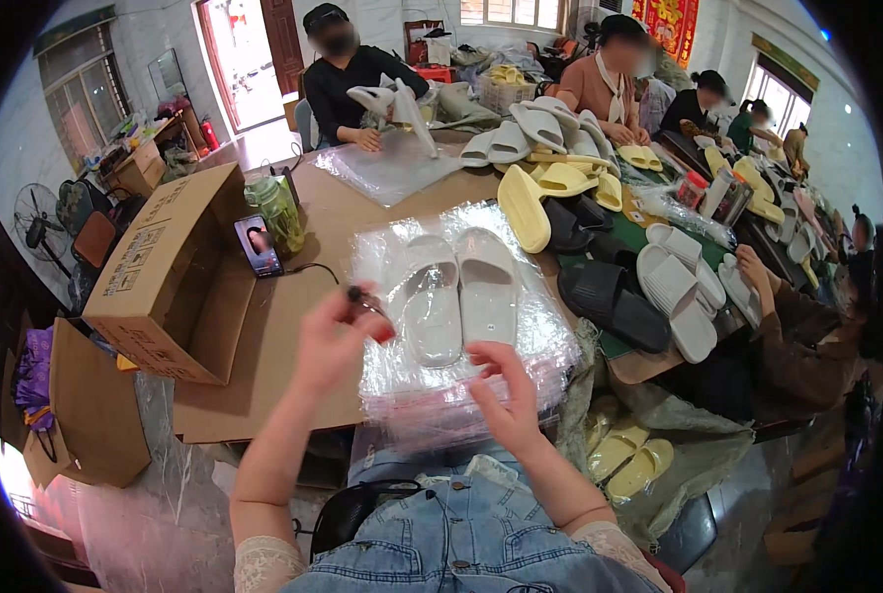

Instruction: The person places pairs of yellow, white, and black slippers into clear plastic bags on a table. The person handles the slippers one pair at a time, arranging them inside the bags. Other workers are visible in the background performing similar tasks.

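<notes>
A pair of light grey slide slippers lies side by side, the left slipper (432, 321) and the right slipper (489, 292), with toes pointing away from me. Under them is a thick stack of clear plastic bags (387, 381). My left hand (329, 341), left of the slippers, is closed on a small red-and-black object (370, 314); its exact kind is too blurred to tell. At the near right edge of the pair, my right hand (509, 397) has its fingers apart and holds nothing. Its fingertips are by the right slipper's heel; I cannot tell whether they touch.
Left on the table stand a cardboard box (155, 282), a phone (258, 245) and a green-filled jar (275, 212). Black slippers (615, 301), grey slippers (674, 296) and yellow slippers (526, 208) pile up at right. Several people work around; one handles plastic sheeting (387, 173) across the table.
</notes>
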### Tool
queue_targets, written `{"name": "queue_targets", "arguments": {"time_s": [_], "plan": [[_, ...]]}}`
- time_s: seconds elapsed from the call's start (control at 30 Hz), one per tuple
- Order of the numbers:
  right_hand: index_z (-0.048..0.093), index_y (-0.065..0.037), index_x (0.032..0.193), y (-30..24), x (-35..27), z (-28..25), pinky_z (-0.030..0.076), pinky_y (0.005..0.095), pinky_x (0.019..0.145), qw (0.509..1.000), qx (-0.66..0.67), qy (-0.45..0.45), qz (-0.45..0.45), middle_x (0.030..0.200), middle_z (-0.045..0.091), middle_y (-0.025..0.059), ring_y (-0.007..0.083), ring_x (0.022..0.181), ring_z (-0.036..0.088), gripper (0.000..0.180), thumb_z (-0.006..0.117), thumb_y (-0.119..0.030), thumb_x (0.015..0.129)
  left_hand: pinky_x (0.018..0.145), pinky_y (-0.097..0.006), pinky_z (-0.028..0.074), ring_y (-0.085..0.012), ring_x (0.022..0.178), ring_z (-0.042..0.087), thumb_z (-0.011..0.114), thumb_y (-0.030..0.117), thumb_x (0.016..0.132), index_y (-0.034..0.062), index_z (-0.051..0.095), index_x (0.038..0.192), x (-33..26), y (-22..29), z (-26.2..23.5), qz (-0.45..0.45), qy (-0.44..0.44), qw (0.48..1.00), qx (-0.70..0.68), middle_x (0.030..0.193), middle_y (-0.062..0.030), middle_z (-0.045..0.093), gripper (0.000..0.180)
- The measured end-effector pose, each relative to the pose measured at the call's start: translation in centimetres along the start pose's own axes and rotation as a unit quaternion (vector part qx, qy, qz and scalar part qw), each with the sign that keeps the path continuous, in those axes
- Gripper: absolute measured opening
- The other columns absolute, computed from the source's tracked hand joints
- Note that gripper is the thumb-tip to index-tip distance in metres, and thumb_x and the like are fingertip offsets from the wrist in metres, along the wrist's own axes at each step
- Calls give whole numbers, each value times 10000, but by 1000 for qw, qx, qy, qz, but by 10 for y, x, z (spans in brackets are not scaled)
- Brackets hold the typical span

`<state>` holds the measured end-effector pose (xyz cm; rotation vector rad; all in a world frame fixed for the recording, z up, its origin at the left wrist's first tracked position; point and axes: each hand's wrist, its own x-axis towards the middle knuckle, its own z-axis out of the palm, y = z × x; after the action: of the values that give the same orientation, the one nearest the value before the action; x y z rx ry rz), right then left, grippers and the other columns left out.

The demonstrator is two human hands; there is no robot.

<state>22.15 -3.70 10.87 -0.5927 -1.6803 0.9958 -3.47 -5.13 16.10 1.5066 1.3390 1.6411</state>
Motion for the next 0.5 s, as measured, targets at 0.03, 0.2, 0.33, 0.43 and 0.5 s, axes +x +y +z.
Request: {"name": "queue_targets", "arguments": {"time_s": [0.03, 0.2, 0.33, 0.43, 0.5], "plan": [[566, -25, 1315, -8, 2, 2, 477, 350, 918, 995, 82, -40, 40, 1213, 650, 120, 241, 1083, 614, 395, 640, -111, 936, 739, -266, 526, -115, 779, 670, 743, 66, 860, 34, 675, 1154, -12, 19, 18, 14, -52, 998, 24, 911, -36, 705, 303], [336, -27, 1521, -20, -12, -6, 483, 289, 853, 923, 343, -121, 126, 1107, 611, 78, 145, 952, 583, 575, 572, -238, 1041, 866, -311, 478, -200, 910, 619, 763, 173, 859, 42, 698, 1147, -52, 57, 71, 70, -175, 976, 106, 1064, -58, 686, 323], [375, 1, 1471, -14, -24, -18, 443, 249, 669, 889, 394, -162, 168, 903, 563, 31, 122, 748, 523, 743, 565, -540, 999, 750, -267, 542, -145, 830, 628, 714, 238, 930, 16, 678, 1184, -55, 38, 92, 129, -163, 978, 6, 985, -31, 662, 340], [461, -3, 1346, -6, -27, -22, 400, 247, 605, 816, 485, -241, 201, 848, 548, 20, 108, 697, 491, 757, 556, -644, 955, 637, -252, 606, -157, 878, 698, 623, 422, 988, -19, 628, 1253, -61, 55, 90, -94, -257, 935, -224, 1102, -106, 621, 515], [487, -10, 1273, -6, -26, -22, 390, 251, 594, 790, 508, -280, 198, 831, 533, 15, 106, 686, 473, 709, 564, -639, 953, 609, -240, 611, -162, 928, 683, 567, 470, 1008, -25, 636, 1196, -63, 60, 90, -109, -263, 927, -244, 1130, -126, 610, 535]]}}
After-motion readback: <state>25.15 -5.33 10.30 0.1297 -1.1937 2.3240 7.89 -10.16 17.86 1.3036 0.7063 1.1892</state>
